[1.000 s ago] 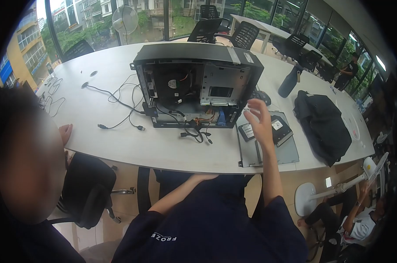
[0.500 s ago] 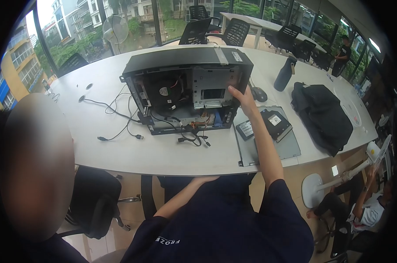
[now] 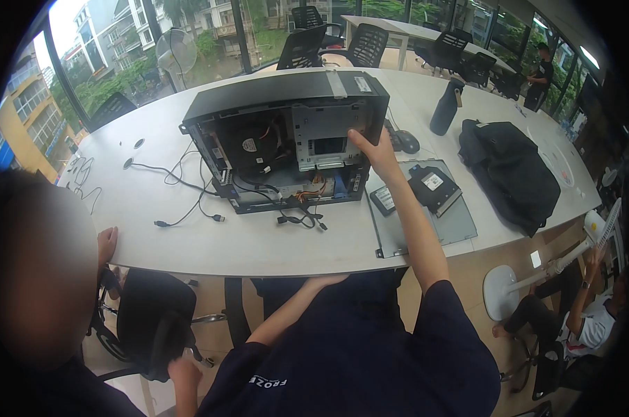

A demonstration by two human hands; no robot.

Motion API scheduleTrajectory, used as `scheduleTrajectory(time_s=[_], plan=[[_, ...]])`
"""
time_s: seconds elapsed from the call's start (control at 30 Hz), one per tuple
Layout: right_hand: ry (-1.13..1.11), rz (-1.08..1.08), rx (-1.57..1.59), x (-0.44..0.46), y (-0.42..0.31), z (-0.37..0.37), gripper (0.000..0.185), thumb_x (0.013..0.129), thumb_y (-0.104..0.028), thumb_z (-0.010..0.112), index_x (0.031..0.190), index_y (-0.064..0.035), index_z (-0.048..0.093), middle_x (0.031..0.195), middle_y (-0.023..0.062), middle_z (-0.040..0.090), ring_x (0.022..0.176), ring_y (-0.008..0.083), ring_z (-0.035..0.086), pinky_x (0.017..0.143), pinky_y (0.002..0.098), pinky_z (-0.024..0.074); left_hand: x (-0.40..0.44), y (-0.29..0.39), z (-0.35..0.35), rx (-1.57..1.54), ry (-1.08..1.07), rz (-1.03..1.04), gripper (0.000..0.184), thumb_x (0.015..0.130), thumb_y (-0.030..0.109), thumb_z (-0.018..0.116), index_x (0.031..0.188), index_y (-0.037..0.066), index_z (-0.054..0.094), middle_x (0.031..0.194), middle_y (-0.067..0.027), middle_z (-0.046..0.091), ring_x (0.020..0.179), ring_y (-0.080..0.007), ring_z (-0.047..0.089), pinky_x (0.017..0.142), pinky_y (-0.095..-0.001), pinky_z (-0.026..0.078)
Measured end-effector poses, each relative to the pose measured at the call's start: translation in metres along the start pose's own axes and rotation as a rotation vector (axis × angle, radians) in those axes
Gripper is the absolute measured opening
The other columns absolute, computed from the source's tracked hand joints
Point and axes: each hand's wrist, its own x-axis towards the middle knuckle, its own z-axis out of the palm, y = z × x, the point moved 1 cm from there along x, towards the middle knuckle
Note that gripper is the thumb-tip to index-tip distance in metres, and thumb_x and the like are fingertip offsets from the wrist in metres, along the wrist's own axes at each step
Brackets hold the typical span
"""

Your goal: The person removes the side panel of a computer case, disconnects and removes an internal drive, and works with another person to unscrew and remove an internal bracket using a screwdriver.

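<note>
An opened desktop computer case (image 3: pixel 286 87) stands upright on the white table, its inside facing me with a fan (image 3: pixel 250 144) and a metal drive bay (image 3: pixel 328 115). My right hand (image 3: pixel 375 154) grips the case's right edge, with the thumb against the drive bay and the fingers hidden behind. Below the table's front edge, by my lap, is my left hand (image 3: pixel 326 280); its fingers are mostly hidden under the tabletop. Loose cables (image 3: pixel 300 220) hang out of the case bottom. Near my right forearm, an optical drive (image 3: pixel 436 191) and a smaller drive (image 3: pixel 382 200) lie on a metal side panel (image 3: pixel 460 226).
A mouse (image 3: pixel 408 142), dark bottle (image 3: pixel 445 108) and black bag (image 3: pixel 509 170) are on the right. Cables (image 3: pixel 182 174) cross the table (image 3: pixel 147 240) at left. A co-worker sits close on my left, one hand (image 3: pixel 107 244) at the table edge. A white fan (image 3: pixel 502 292) stands at right.
The co-worker at left has shifted, and their hands now show at the table edge and lower left. My view has turned slightly. My right hand stays on the case.
</note>
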Motion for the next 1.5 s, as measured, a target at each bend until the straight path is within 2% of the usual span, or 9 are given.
scheduleTrajectory(time_s=[0.07, 0.33, 0.53, 0.63, 0.9, 1.0, 1.1, 1.27, 1.5], plan=[[-0.029, 0.021, 0.02, 0.0, 0.002, -0.002, 0.064, 0.087, -0.038, 0.076, 0.13, 0.001, 0.049, 0.116, 0.0107, 0.06, 0.108, 0.0184, 0.056, 0.096, 0.0318, 0.0444, 0.001, -0.005, 0.0, 0.009, -0.127, -0.095, 0.041, 0.096, 0.024, 0.056, 0.134, 0.006, 0.057, 0.135, -0.0167, 0.059, 0.125, -0.0326, 0.054, 0.106, -0.0417, 0.044], [-0.033, 0.039, -0.022, -0.004, -0.005, -0.001, 0.057, 0.09, -0.032, 0.074, 0.13, 0.0004, 0.049, 0.116, 0.0107, 0.061, 0.109, 0.0179, 0.058, 0.097, 0.0325, 0.0456, 0.006, 0.031, -0.035, -0.02, -0.161, -0.007, 0.042, 0.091, 0.019, 0.059, 0.133, 0.015, 0.059, 0.11, -0.0139, 0.055, 0.102, -0.0312, 0.055, 0.089, -0.0413, 0.045], [-0.039, 0.089, -0.099, -0.014, 0.001, -0.002, 0.051, 0.093, -0.035, 0.071, 0.126, -0.0011, 0.052, 0.111, 0.01, 0.064, 0.105, 0.0179, 0.059, 0.094, 0.0328, 0.0464, 0.021, 0.089, -0.22, 0.364, 0.2, -0.052, 0.046, 0.087, 0.015, 0.062, 0.132, 0.022, 0.06, 0.091, -0.0119, 0.052, 0.085, -0.0301, 0.056, 0.075, -0.0409, 0.046], [0.008, 0.077, -0.128, -0.015, 0.012, -0.001, 0.05, 0.094, -0.038, 0.069, 0.123, -0.0008, 0.055, 0.111, 0.0101, 0.064, 0.105, 0.018, 0.059, 0.094, 0.0327, 0.0464, 0.032, 0.096, -0.247, 0.552, 0.301, -0.147, 0.048, 0.085, 0.013, 0.063, 0.132, 0.026, 0.061, 0.082, -0.0109, 0.051, 0.076, -0.0296, 0.056, 0.068, -0.0407, 0.046], [0.035, 0.035, -0.17, -0.016, 0.022, -0.001, 0.052, 0.097, -0.045, 0.063, 0.123, -0.0009, 0.055, 0.111, 0.0087, 0.063, 0.102, 0.0169, 0.057, 0.092, 0.0319, 0.0455, 0.069, 0.027, -0.221, 0.451, 0.315, -0.212, 0.048, 0.083, 0.012, 0.067, 0.129, 0.028, 0.062, 0.07, -0.0106, 0.049, 0.065, -0.0288, 0.057, 0.06, -0.0411, 0.047], [0.053, 0.013, -0.128, -0.015, 0.02, 0.003, 0.051, 0.097, -0.045, 0.063, 0.122, -0.0011, 0.055, 0.108, 0.0076, 0.061, 0.099, 0.0162, 0.056, 0.091, 0.0313, 0.0446, 0.068, 0.022, -0.219, 0.492, 0.231, -0.292, 0.043, 0.089, 0.018, 0.064, 0.132, 0.021, 0.061, 0.085, -0.0151, 0.059, 0.081, -0.0305, 0.062, 0.073, -0.04, 0.051], [0.064, 0.011, -0.125, -0.016, 0.015, 0.003, 0.051, 0.097, -0.044, 0.063, 0.122, -0.0009, 0.055, 0.105, 0.007, 0.06, 0.097, 0.0158, 0.054, 0.09, 0.0311, 0.0443, 0.054, 0.029, -0.19, 0.37, 0.188, -0.127, 0.039, 0.092, 0.02, 0.062, 0.131, 0.015, 0.061, 0.1, -0.0153, 0.061, 0.095, -0.031, 0.061, 0.084, -0.0405, 0.049], [0.043, 0.025, -0.142, -0.015, 0.016, 0.002, 0.051, 0.097, -0.041, 0.064, 0.125, -0.0001, 0.053, 0.111, 0.0089, 0.062, 0.103, 0.0173, 0.056, 0.093, 0.0315, 0.044, -0.002, 0.005, -0.004, 0.011, 0.041, 0.073, 0.037, 0.096, 0.023, 0.057, 0.129, 0.006, 0.061, 0.125, -0.0155, 0.065, 0.117, -0.0318, 0.06, 0.102, -0.0413, 0.047], [0.041, 0.023, -0.122, -0.017, 0.017, 0.003, 0.056, 0.095, -0.041, 0.065, 0.13, 0.0001, 0.051, 0.114, 0.0111, 0.062, 0.107, 0.0186, 0.056, 0.096, 0.0325, 0.0438, 0.004, 0.014, -0.014, 0.032, 0.023, 0.096, 0.032, 0.095, 0.02, 0.058, 0.122, 0.005, 0.064, 0.121, -0.0167, 0.065, 0.113, -0.0333, 0.06, 0.099, -0.0419, 0.047]])
